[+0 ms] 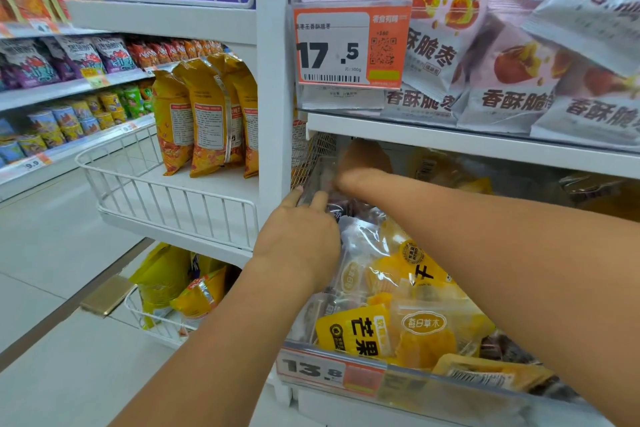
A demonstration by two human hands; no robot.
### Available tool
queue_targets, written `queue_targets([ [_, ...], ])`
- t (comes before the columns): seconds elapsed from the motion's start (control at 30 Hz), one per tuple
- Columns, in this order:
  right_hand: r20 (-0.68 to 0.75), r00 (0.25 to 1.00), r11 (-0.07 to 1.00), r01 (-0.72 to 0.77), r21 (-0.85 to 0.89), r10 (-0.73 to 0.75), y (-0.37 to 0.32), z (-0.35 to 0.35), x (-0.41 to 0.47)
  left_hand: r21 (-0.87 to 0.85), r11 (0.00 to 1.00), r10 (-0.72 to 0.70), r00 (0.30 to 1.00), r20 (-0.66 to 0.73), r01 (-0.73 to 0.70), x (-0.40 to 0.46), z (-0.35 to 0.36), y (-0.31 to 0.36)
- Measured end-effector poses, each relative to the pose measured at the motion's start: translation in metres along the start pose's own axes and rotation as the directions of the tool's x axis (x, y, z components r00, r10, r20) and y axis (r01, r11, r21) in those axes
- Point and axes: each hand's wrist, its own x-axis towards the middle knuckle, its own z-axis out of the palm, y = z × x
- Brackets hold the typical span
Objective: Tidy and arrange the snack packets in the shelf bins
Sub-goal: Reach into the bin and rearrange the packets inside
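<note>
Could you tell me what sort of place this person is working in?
Most likely a snack aisle in a shop: an orange price tag reading 17.5 on the bin front, white shelves stacked with packaged snacks, and a lower bin of mango packets tagged 13.8.
</note>
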Motion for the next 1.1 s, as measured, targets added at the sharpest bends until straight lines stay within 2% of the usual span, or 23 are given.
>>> queue_targets([
  [0.03,-0.107,0.993,0.998,-0.055,0.031,0.058,0.002,0.004,0.001,0.015,1.0,0.006,1.0,0.008,-0.007,0.0,0.0,0.0],
  [0.1,-0.161,0.984,0.996,-0.074,0.042,0.079,0.002,0.01,0.003,0.036,0.999,0.017,1.0,0.02,-0.018,0.001,0.0,0.0],
  [0.2,0.079,0.996,0.991,0.033,0.132,-0.043,0.013,-0.001,0.004,0.032,0.999,0.019,1.0,0.014,-0.019,0.003,0.002,-0.001],
  [0.27,0.217,0.956,0.941,0.121,0.314,-0.196,0.021,-0.022,-0.011,0.023,1.0,0.019,1.0,0.02,-0.02,0.003,0.002,-0.002],
  [0.3,0.237,0.931,0.928,0.195,0.317,-0.277,0.023,-0.032,-0.018,0.019,1.0,0.021,0.999,0.026,-0.021,0.003,0.001,-0.002],
  [0.4,0.292,0.871,0.911,0.413,-0.001,-0.395,0.018,-0.037,-0.033,0.008,1.0,0.027,0.999,0.032,-0.027,0.003,0.0,-0.001],
  [0.47,0.204,0.912,0.916,0.383,-0.116,-0.355,0.014,-0.026,-0.03,0.001,1.0,0.026,0.999,0.029,-0.026,0.002,0.0,-0.001],
  [0.57,0.061,0.986,0.978,0.161,-0.134,-0.154,0.014,-0.01,-0.016,0.012,1.0,0.018,0.999,0.031,-0.019,0.001,0.0,-0.002],
  [0.67,0.01,0.996,0.987,0.091,-0.13,-0.091,0.006,-0.001,-0.01,-0.015,1.0,0.019,1.0,0.016,-0.019,0.002,0.001,-0.002],
  [0.83,0.105,0.983,0.986,0.155,-0.052,-0.149,-0.001,-0.009,-0.016,-0.065,0.997,0.028,1.0,0.005,-0.028,0.002,0.001,-0.003],
  [0.97,0.326,0.903,0.937,0.331,-0.11,-0.281,-0.001,-0.037,-0.048,-0.18,0.983,-0.002,0.996,-0.089,-0.014,-0.002,-0.005,-0.003],
  [1.03,0.324,0.873,0.892,0.428,-0.145,-0.365,0.005,-0.06,-0.08,-0.271,0.963,-0.045,0.986,-0.16,0.0,-0.006,-0.01,-0.004],
  [1.1,0.299,0.864,0.881,0.456,-0.129,-0.404,0.024,-0.086,-0.122,-0.401,0.916,-0.105,0.969,-0.225,0.006,-0.016,-0.015,-0.006],
])
